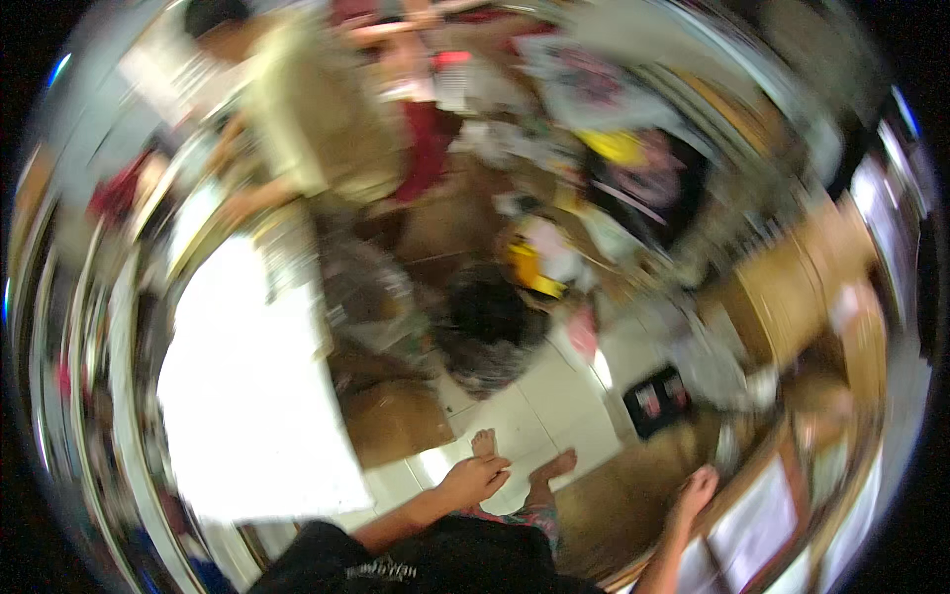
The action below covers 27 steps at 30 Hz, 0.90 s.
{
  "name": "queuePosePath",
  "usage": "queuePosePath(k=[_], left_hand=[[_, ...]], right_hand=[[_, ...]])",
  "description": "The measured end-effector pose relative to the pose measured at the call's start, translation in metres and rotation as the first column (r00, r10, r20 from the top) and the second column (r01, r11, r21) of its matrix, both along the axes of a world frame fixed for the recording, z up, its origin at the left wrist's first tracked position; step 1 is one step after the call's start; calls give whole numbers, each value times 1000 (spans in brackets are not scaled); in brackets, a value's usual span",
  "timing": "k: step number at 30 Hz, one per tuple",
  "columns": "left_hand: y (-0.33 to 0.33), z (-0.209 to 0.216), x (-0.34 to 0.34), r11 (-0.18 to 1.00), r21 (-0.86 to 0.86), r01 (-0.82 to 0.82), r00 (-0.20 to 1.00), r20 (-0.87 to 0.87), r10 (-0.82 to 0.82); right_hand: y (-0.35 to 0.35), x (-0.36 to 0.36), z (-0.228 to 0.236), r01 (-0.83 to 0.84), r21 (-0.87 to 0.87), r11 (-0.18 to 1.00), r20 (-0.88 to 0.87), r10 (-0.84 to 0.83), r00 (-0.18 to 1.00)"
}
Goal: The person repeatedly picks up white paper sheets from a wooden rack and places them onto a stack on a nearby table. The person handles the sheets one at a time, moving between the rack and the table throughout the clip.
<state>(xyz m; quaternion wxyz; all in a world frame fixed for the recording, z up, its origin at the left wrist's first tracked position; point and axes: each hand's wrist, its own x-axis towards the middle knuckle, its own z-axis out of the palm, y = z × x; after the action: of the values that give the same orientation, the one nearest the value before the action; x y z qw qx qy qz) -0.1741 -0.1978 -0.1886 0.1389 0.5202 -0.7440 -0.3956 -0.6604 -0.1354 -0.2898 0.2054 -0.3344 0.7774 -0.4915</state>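
My left hand hangs in front of my dark shirt, above the tiled floor and my bare feet. Its fingers are curled together, with nothing visible in them. Off to the right, my right hand reaches out beside a brown cardboard sheet and a wood-edged frame with a white panel. Blur smears its fingers, and no held object shows. A bright white tabletop stands left of my left hand.
A person in a pale yellow shirt leans over the table's far end. A black bag-lined bin and a cardboard box stand ahead on the floor. A black flat item and large cartons lie to the right.
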Motion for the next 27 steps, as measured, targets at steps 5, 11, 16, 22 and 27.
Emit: queuePosePath(k=[5, 11, 16, 22, 27], left_hand=[[-8, 65, 66, 881, -342, -328, 944, -77, 321], [48, 75, 194, 492, -607, -624, 637, -30, 770], [108, 63, 250, 341, -674, -655, 336, 143, 931], [140, 32, 256, 288, -665, -689, 301, 98, 948], [137, 32, 257, 265, -664, -699, 294, 71, 953]], right_hand=[[-63, 179, -28, -411, 205, 888, 686, 169, 708], [-80, 251, -86, -800, 293, 524, 830, 276, 485], [-111, 257, -116, -843, 511, 170, 713, 464, 526], [-152, 256, -92, -814, 495, 305, 679, 448, 581], [-144, 261, -76, -715, 525, 462, 565, 439, 698]])
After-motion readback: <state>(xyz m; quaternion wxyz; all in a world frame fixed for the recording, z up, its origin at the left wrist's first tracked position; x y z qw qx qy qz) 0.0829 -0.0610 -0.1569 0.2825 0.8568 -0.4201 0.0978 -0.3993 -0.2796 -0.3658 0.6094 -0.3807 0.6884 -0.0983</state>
